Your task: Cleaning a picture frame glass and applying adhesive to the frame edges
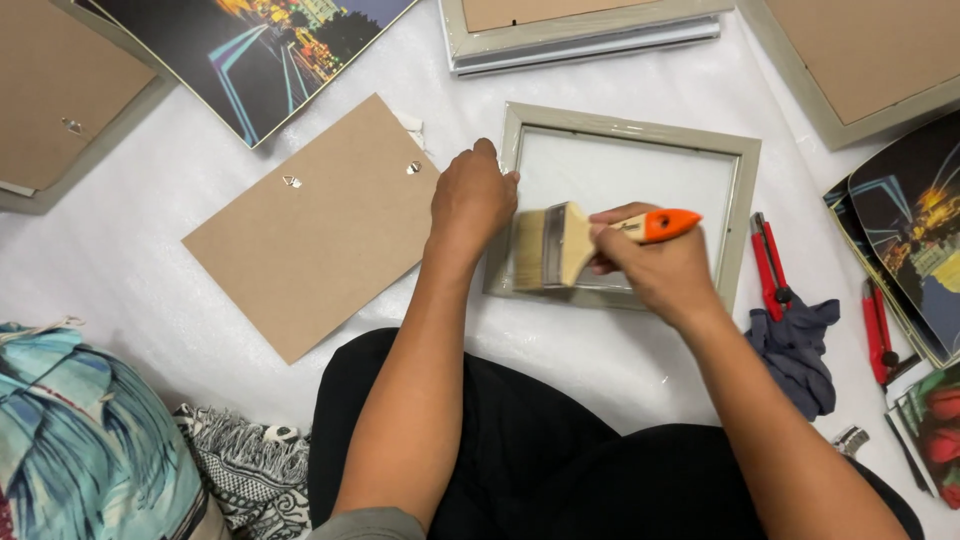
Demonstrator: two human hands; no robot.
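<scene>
A grey-green picture frame lies face down on the white sheet, its glass pane showing inside. My left hand presses on the frame's left edge. My right hand grips a wide paintbrush with an orange-tipped wooden handle; its pale bristles rest on the glass at the frame's lower left.
A brown backing board with two hangers lies left of the frame. Two red utility knives and a dark blue cloth lie to the right. Other frames, night-city prints and a patterned fabric bundle surround the spot.
</scene>
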